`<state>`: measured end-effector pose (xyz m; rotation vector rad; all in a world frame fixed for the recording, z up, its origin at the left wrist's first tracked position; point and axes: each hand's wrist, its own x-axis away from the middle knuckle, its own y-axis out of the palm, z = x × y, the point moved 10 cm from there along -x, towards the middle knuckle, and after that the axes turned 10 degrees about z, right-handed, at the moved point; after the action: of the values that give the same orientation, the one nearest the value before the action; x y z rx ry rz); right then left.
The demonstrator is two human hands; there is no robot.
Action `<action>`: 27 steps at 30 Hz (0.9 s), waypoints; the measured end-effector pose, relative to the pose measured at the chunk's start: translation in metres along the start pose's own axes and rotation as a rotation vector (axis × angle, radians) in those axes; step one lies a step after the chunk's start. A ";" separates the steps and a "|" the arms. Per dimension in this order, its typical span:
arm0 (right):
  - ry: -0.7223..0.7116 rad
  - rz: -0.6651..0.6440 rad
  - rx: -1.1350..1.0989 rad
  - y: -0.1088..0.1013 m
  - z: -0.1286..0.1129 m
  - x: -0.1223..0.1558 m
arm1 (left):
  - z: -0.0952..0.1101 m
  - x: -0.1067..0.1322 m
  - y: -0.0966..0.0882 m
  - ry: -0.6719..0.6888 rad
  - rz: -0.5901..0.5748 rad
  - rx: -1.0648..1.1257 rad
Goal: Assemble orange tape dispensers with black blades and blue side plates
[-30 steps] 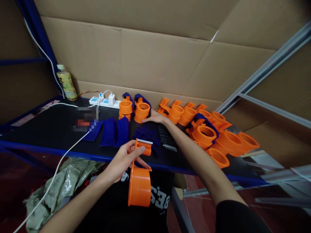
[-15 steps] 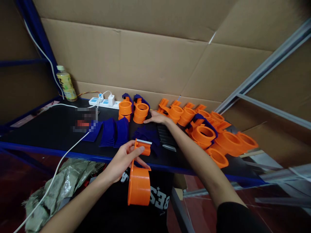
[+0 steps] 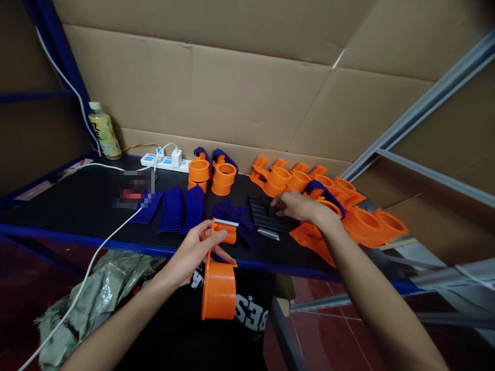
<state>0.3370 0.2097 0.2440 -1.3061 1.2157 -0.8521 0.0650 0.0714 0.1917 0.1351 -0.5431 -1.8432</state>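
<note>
My left hand (image 3: 201,247) is closed around an orange plastic tape dispenser (image 3: 219,291), held in front of the table edge. Its white serrated blade (image 3: 226,222) points up and its wide round ring hangs below. My right hand (image 3: 296,206) reaches over a row of black strips (image 3: 265,211) lying on the table. Its fingertips are apart and at the strips' right end, with no strip visibly lifted. A small grey metallic piece (image 3: 268,234) lies just in front of the strips. Dark blue small parts (image 3: 234,211) are heaped to their left.
Stacked blue plates (image 3: 170,210) lie left of centre. Two stacks of orange dispensers with blue covers (image 3: 224,179) stand behind. More orange dispensers (image 3: 363,224) crowd the right side. A power strip (image 3: 166,162), white cable and bottle (image 3: 104,131) are at the back left, before a cardboard wall.
My right hand has moved away from the rear orange stack, rightward and nearer, to the black strips. My left hand still holds the tape dispenser, nearly unmoved.
</note>
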 end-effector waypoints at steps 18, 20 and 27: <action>-0.079 0.181 0.253 -0.011 -0.018 0.048 | -0.003 -0.002 0.001 -0.007 0.003 -0.030; -0.094 0.177 0.240 -0.006 -0.015 0.044 | -0.004 -0.003 0.002 -0.003 -0.004 -0.037; -0.151 0.175 0.181 0.003 -0.010 0.041 | -0.004 -0.003 0.002 0.008 -0.012 -0.025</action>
<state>0.3359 0.1679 0.2358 -1.0815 1.0900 -0.7074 0.0695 0.0727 0.1884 0.1293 -0.5145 -1.8599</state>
